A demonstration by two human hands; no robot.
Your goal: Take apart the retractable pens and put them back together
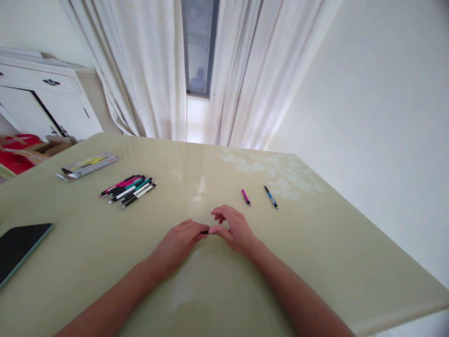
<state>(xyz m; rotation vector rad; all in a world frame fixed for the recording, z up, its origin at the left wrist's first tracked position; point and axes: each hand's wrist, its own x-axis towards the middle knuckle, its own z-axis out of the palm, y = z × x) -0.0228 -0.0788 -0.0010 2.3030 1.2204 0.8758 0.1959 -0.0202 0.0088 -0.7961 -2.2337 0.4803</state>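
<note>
My left hand (184,241) is closed around a slim dark pen (206,232), most of which its fingers hide. Only a short black piece shows between the two hands, just above the tabletop. My right hand (233,229) is at the other end of the pen, its thumb touching that end. The other right fingers are curled and raised apart from the thumb. Beyond the right hand lie a short pink pen piece (246,197) and a blue pen (271,197) with dark ends.
Several pink, black, teal and white pens (129,189) lie bunched on the pale green table (182,304). Behind them is a grey pen box (89,164) with an open flap. A dark-screened tablet (21,245) rests at the left edge. Curtains (150,70) hang beyond the table.
</note>
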